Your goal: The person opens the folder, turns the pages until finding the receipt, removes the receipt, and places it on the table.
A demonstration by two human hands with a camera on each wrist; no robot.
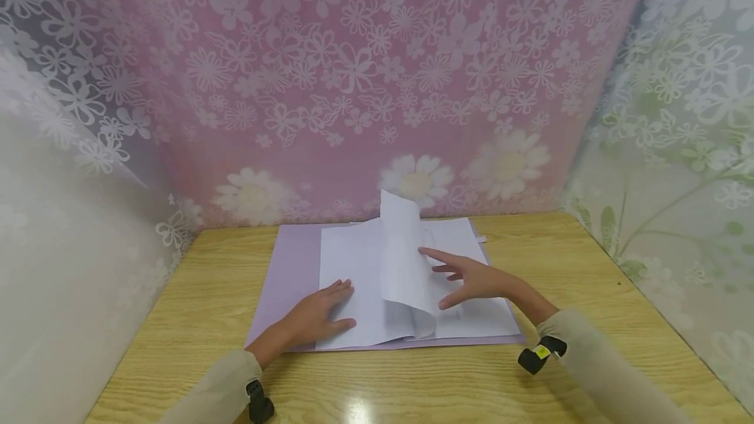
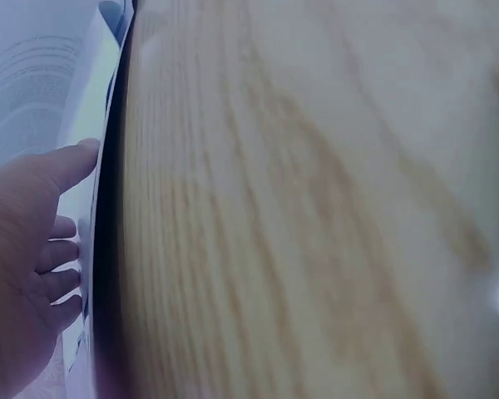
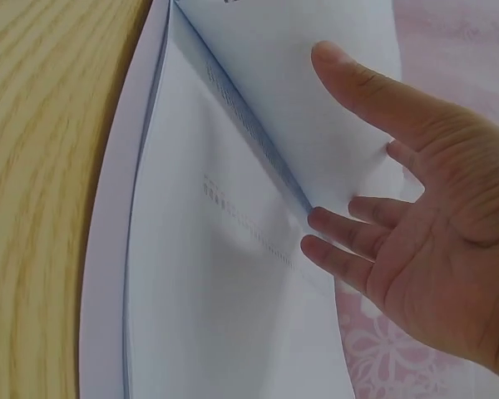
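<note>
A lilac folder lies spread flat on the wood-grain table, near the flowered wall covering, with white pages on it. The left hand rests on the left-hand page, its fingers extended and thumb apart, gripping nothing. Between the two sides, one white sheet stands up in a curve, its lower end bowed over toward the right. The right hand is beside this sheet, above the right-hand page, fingers spread and thumb well apart, with nothing pinched between them. Its index fingertip is at the sheet, though whether it actually touches is hard to tell. Printed lines show faintly on the right-hand page in the right wrist view.
</note>
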